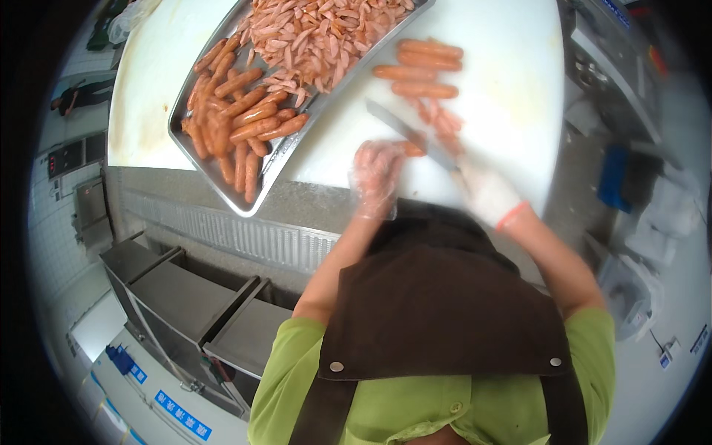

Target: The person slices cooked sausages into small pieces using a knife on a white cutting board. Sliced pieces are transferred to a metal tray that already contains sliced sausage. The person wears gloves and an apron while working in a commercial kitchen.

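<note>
My left hand (379,169), in a clear plastic glove, holds a sausage (412,148) down on the white cutting board (512,122). In my right hand (485,188), which wears a white knit glove with a red cuff, is the handle of a kitchen knife (397,124). Its blade lies across the sausage, just right of my left fingers. Cut sausage pieces (442,118), somewhat blurred, lie beyond the blade. Farther off, several whole sausages (425,89) rest side by side on the board.
A metal tray (296,151) at the left overhangs the board's near edge. It holds whole sausages (239,119) and a heap of sliced sausage (317,47). Below the board are a floor drain grate (222,225) and steel cabinets (183,295). Another person (83,95) stands far left.
</note>
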`<state>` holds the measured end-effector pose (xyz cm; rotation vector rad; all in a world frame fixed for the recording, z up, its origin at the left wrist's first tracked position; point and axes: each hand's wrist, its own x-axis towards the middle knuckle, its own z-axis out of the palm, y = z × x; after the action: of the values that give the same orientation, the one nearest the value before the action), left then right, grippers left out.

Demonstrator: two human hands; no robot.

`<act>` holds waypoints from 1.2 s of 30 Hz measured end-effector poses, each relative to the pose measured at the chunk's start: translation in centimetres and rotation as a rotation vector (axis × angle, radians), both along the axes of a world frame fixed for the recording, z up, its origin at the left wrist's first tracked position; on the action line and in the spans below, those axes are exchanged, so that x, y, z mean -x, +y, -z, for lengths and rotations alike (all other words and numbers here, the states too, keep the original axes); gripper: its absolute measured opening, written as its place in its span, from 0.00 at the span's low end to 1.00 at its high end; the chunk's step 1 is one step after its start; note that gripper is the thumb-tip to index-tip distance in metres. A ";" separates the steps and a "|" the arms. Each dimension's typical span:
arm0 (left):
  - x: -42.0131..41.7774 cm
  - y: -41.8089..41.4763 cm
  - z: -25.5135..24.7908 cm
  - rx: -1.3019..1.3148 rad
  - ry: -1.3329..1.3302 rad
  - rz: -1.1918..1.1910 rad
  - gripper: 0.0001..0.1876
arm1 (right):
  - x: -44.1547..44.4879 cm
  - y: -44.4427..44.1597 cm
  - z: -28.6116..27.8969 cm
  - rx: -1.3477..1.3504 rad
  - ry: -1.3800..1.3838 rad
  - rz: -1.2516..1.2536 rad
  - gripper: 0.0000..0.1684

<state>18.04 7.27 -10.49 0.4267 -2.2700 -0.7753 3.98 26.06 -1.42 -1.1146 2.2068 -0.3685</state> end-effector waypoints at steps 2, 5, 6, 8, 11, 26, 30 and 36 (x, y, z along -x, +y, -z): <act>-0.4 -0.1 -0.3 -0.019 -0.020 -0.022 0.16 | 0.1 1.5 1.4 0.135 0.081 -0.048 0.18; -0.8 0.1 -0.1 -0.049 -0.032 -0.063 0.16 | -0.3 3.1 -2.2 -0.056 0.104 -0.036 0.18; -0.8 0.0 0.3 -0.044 -0.022 -0.063 0.16 | -0.2 3.5 -3.1 -0.099 0.101 -0.036 0.18; -0.9 0.0 0.9 -0.034 -0.008 -0.063 0.16 | -0.5 4.6 -3.5 -0.112 0.122 -0.064 0.17; -0.8 -0.1 1.0 -0.018 0.001 -0.047 0.16 | -0.4 4.0 -4.5 -0.145 0.099 -0.056 0.17; -0.5 -0.4 0.5 0.035 0.011 -0.006 0.17 | -0.8 3.9 -3.0 -0.170 0.057 0.000 0.18; -0.7 -0.6 1.2 0.001 0.004 0.016 0.17 | -1.0 3.2 -4.4 -0.245 0.032 -0.030 0.18; -0.5 -0.4 0.3 0.018 -0.014 -0.006 0.17 | -1.2 -1.9 -1.7 -0.119 -0.014 -0.007 0.19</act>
<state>18.58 6.89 -10.78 0.4322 -2.2864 -0.7498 5.18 24.15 0.28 -1.0524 2.1818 -0.2374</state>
